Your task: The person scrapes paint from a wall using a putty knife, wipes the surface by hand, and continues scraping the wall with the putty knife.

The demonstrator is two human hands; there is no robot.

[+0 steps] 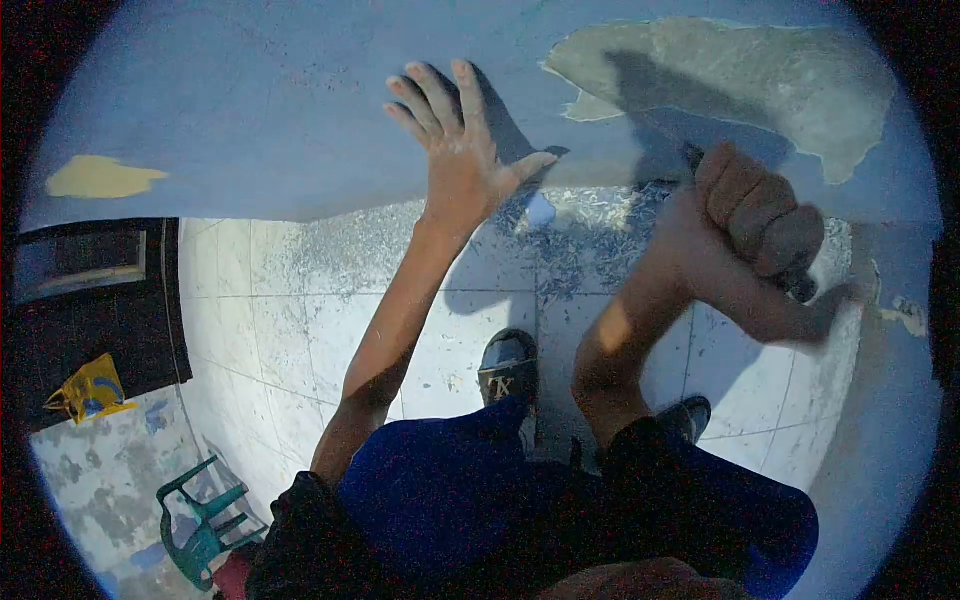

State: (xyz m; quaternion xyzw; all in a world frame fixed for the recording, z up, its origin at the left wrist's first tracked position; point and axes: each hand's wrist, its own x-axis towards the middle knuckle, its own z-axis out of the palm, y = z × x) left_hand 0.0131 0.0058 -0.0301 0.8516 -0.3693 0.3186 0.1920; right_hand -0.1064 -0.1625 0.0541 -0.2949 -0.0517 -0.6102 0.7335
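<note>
My left hand (455,145) is open, its fingers spread against the blue wall (290,110). Dust whitens the fingertips. My right hand (750,225) is closed in a fist near the wall, below a large bare grey patch (720,75) where the paint is gone. Dark ends of a small tool (692,155) stick out on both sides of the fist; the fingers hide the rest, so its kind does not show. The thumb of this hand points out to the right and looks blurred.
Paint flakes (590,245) litter the white tiled floor (440,360) along the wall's foot. My sandalled foot (508,365) stands on the tiles. A yellow patch (105,178) marks the wall at left. Farther left are a dark door (90,330), a yellow bag (95,390) and a green chair (205,530).
</note>
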